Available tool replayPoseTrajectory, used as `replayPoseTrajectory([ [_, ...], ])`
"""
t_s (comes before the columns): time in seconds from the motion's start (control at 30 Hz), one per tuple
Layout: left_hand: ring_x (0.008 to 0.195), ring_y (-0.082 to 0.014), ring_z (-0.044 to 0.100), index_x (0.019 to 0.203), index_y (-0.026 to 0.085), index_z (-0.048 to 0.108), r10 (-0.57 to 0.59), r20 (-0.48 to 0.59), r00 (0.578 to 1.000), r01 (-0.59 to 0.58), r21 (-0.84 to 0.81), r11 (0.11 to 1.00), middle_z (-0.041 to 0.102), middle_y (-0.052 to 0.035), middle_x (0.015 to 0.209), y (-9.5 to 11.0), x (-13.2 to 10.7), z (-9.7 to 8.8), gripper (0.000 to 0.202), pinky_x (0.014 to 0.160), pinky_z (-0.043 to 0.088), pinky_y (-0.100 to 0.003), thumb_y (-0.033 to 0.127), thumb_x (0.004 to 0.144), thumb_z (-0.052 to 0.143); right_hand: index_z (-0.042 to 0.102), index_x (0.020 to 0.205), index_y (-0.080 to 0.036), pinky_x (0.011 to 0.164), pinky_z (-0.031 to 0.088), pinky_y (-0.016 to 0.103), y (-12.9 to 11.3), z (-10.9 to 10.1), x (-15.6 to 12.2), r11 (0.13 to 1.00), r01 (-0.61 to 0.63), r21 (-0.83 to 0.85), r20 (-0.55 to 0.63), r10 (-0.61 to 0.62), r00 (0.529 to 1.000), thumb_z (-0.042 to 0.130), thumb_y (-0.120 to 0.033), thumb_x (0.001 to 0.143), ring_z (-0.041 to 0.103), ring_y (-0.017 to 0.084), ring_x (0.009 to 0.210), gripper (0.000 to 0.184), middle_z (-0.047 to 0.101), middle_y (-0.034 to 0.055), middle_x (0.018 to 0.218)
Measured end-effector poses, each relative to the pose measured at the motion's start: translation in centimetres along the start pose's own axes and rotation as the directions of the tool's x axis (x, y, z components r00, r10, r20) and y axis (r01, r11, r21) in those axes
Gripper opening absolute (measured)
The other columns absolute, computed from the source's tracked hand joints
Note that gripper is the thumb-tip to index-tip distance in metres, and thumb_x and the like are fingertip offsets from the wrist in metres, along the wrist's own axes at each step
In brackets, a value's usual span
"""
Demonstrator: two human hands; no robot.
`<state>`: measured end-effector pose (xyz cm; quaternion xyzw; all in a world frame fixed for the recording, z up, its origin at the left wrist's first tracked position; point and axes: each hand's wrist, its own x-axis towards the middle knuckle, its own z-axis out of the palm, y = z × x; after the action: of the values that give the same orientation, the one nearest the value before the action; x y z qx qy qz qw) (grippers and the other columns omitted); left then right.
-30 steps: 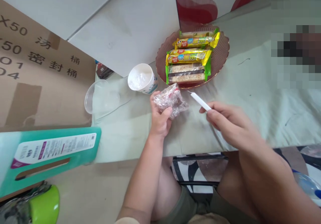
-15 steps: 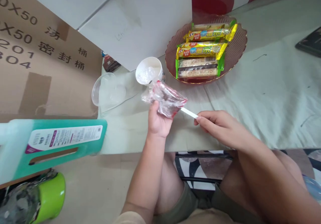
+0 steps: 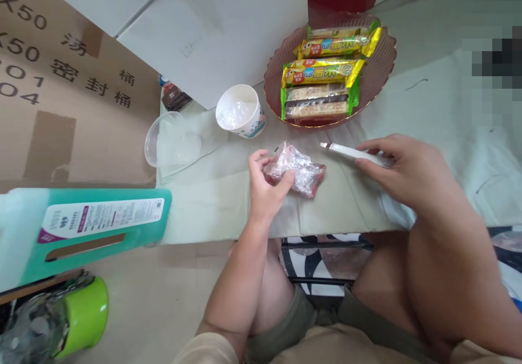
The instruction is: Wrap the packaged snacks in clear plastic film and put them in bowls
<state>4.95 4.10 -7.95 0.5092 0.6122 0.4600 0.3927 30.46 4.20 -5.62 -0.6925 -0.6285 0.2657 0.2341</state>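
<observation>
Left hand (image 3: 267, 187) and right hand (image 3: 408, 173) are both closed on something over the cloth-covered table (image 3: 212, 201) as I watch; I read the clock from the space between them, with the seated person at six. Biggest of the things around is the printed cardboard carton (image 3: 81, 108), between nine and ten o'clock; then the teal jug (image 3: 101, 258), between eight and nine. At twelve sits the scalloped bowl (image 3: 381, 92), with yellow and green wrapped bars (image 3: 324, 73) stacked in it. A clear plastic tub (image 3: 179, 141) is between nine and ten, near the carton, and a white paper cup (image 3: 255, 119) stands at ten, mouth tipped toward me. Nearer, at nine, the left hand is clamped on a crinkled clear-wrapped packet (image 3: 297, 168), thumb on top. Slimmest is the white stick (image 3: 346, 152) gripped in the right hand, its brownish tip aimed toward the packet, just apart from it.
</observation>
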Motion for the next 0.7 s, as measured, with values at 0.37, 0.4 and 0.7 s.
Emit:
replayPoseTrajectory([
  [0.37, 0.115, -0.0226, 0.064, 0.11, 0.022, 0.063, 0.345, 0.17, 0.923, -0.385, 0.379, 0.842, 0.062, -0.0081, 0.119, 0.3, 0.9, 0.1, 0.036, 0.1, 0.054, -0.039, 0.026, 0.077, 0.076, 0.075, 0.107, -0.024, 0.079, 0.052, 0.043, 2.0, 1.1, 0.9, 0.995, 0.08, -0.061, -0.121, -0.087, 0.989, 0.06, -0.033, 0.086, 0.067, 0.029, 0.087, 0.027, 0.072, 0.0104, 0.093],
  [0.4, 0.115, -0.0227, 0.064, 0.109, 0.023, 0.063, 0.341, 0.162, 0.926, -0.378, 0.387, 0.841, 0.062, -0.0079, 0.118, 0.4, 0.9, 0.2, 0.036, 0.1, 0.054, -0.039, 0.025, 0.076, 0.077, 0.074, 0.106, -0.023, 0.079, 0.052, 0.043, 1.9, 1.1, 0.8, 0.995, 0.088, -0.049, -0.13, -0.094, 0.987, 0.061, -0.033, 0.085, 0.067, 0.028, 0.086, 0.027, 0.072, 0.0102, 0.092],
  [0.7, 0.113, -0.0227, 0.065, 0.106, 0.023, 0.064, 0.285, 0.117, 0.951, -0.308, 0.396, 0.865, 0.062, -0.0073, 0.116, 1.0, 1.0, 1.0, 0.033, 0.1, 0.054, -0.039, 0.022, 0.075, 0.075, 0.075, 0.105, -0.023, 0.08, 0.055, 0.042, 2.9, -1.6, 1.8, 0.991, 0.121, -0.053, -0.262, -0.131, 0.956, 0.061, -0.036, 0.083, 0.07, 0.026, 0.087, 0.029, 0.076, 0.0101, 0.095],
])
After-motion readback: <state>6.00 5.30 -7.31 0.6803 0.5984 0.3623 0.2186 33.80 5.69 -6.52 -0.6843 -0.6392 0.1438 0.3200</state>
